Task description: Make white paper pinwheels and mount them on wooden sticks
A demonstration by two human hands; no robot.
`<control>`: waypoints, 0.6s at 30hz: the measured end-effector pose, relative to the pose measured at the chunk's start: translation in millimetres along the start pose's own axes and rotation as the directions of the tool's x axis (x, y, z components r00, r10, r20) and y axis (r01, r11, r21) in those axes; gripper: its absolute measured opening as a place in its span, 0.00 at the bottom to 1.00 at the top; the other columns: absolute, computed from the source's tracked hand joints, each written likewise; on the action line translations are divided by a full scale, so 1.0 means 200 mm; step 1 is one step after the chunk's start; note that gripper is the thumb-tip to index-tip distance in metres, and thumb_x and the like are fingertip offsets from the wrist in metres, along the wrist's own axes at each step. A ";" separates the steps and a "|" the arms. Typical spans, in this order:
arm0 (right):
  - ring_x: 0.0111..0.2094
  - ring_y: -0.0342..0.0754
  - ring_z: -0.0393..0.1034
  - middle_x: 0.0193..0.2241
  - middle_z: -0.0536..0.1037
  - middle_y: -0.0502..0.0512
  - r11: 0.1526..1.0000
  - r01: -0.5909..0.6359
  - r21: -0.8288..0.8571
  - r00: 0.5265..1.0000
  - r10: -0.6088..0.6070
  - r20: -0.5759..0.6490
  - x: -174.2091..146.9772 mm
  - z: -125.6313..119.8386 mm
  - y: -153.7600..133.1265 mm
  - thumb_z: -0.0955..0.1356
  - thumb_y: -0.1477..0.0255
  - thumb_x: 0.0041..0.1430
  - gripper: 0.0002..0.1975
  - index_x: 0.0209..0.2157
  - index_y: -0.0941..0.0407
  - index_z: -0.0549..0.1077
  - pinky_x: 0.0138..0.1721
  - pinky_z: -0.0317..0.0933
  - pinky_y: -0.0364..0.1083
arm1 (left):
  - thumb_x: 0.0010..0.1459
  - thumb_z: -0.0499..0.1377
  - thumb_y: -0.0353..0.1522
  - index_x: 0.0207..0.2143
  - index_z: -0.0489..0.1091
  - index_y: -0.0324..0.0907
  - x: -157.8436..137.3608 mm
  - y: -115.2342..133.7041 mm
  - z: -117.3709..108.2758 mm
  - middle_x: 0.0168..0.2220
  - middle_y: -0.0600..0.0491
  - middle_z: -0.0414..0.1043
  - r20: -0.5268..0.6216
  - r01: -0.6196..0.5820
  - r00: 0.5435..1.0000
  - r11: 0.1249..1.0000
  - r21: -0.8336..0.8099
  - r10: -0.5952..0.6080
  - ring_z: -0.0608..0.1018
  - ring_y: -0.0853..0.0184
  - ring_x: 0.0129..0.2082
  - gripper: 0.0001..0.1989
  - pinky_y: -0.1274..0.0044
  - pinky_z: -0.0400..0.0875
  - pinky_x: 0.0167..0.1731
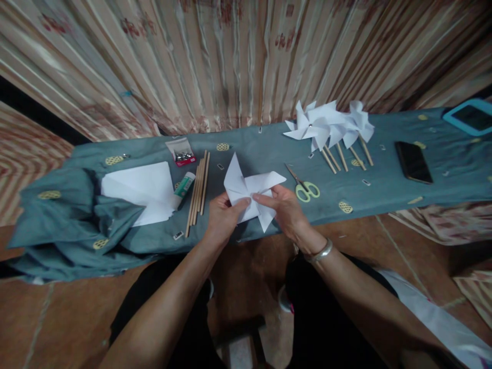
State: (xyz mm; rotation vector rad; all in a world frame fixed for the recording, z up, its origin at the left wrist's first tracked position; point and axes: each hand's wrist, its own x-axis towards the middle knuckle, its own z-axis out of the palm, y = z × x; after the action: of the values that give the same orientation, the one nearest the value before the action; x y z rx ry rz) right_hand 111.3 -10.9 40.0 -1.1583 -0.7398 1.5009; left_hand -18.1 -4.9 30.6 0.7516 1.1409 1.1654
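Note:
Between my two hands is a white paper pinwheel (242,187), its points folded in toward the middle and no stick on it that I can see. My left hand (223,215) grips its left side, with the thumb pressed near the centre. From the right, my right hand (286,207) pinches the paper, thumb on the folded centre and fingers behind. Left of my left hand lie several wooden sticks (199,187) and a green and white glue stick (184,189). Scissors with light green handles (307,191) rest just beyond my right hand.
Finished pinwheels on sticks (330,125) lie at the back right. Farther right are a black phone (413,161) and a blue-framed device (471,117). White paper sheets (142,184), partly under bunched cloth (77,205), and a small box of metal pins (181,152) are on the left.

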 end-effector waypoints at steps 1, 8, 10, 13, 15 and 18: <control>0.37 0.51 0.76 0.36 0.81 0.52 1.000 -0.004 -0.007 1.000 0.004 -0.004 0.00 0.00 0.00 0.78 0.67 0.37 0.21 0.36 0.55 0.74 0.39 0.67 0.48 | 0.33 0.70 0.34 0.26 0.77 0.39 0.00 0.00 0.00 0.25 0.54 0.78 0.006 0.004 1.000 1.000 -0.004 -0.004 0.74 0.69 0.24 0.13 0.76 0.69 0.30; 0.37 0.51 0.76 0.36 0.82 0.52 1.000 -0.020 0.001 0.999 0.020 -0.026 0.00 -0.01 0.01 0.77 0.66 0.36 0.20 0.35 0.55 0.75 0.38 0.67 0.47 | 0.34 0.70 0.33 0.27 0.77 0.38 0.00 -0.02 0.00 0.26 0.54 0.78 0.006 -0.010 1.000 1.000 0.009 0.010 0.74 0.69 0.24 0.14 0.76 0.69 0.30; 0.36 0.50 0.76 0.35 0.82 0.52 1.000 -0.013 -0.002 0.999 0.013 -0.030 0.00 -0.01 0.01 0.78 0.65 0.35 0.20 0.34 0.55 0.75 0.38 0.67 0.47 | 0.35 0.69 0.33 0.27 0.77 0.38 -0.01 -0.03 0.00 0.25 0.54 0.78 0.002 -0.014 1.000 1.000 0.014 0.013 0.74 0.69 0.24 0.13 0.77 0.69 0.30; 0.34 0.49 0.75 0.33 0.82 0.51 1.000 -0.012 -0.018 0.999 0.011 -0.039 0.00 -0.01 0.02 0.77 0.64 0.36 0.19 0.33 0.54 0.75 0.37 0.67 0.47 | 0.34 0.70 0.33 0.27 0.77 0.38 -0.01 -0.03 0.01 0.25 0.54 0.78 -0.009 -0.011 1.000 1.000 0.017 0.011 0.74 0.69 0.24 0.13 0.76 0.69 0.30; 0.33 0.50 0.75 0.33 0.82 0.51 1.000 -0.014 -0.024 0.999 0.013 -0.038 0.00 -0.01 0.02 0.78 0.64 0.36 0.20 0.33 0.54 0.75 0.38 0.67 0.48 | 0.34 0.70 0.34 0.27 0.77 0.38 -0.01 -0.02 0.01 0.25 0.54 0.78 -0.014 -0.004 1.000 1.000 0.012 0.005 0.74 0.69 0.24 0.14 0.76 0.69 0.29; 0.33 0.49 0.75 0.33 0.81 0.50 1.000 -0.010 -0.021 1.000 0.009 -0.026 0.00 -0.01 0.01 0.78 0.66 0.35 0.22 0.35 0.54 0.75 0.39 0.67 0.48 | 0.33 0.70 0.34 0.26 0.77 0.38 0.00 -0.01 0.01 0.25 0.54 0.78 -0.010 0.000 1.000 1.000 -0.026 0.000 0.74 0.69 0.24 0.14 0.76 0.69 0.30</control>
State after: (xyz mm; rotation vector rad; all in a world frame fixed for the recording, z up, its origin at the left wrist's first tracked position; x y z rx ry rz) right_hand 112.0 -11.0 37.1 -1.1964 -0.7357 1.4866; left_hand -14.5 -6.1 29.0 0.7269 1.1324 1.1831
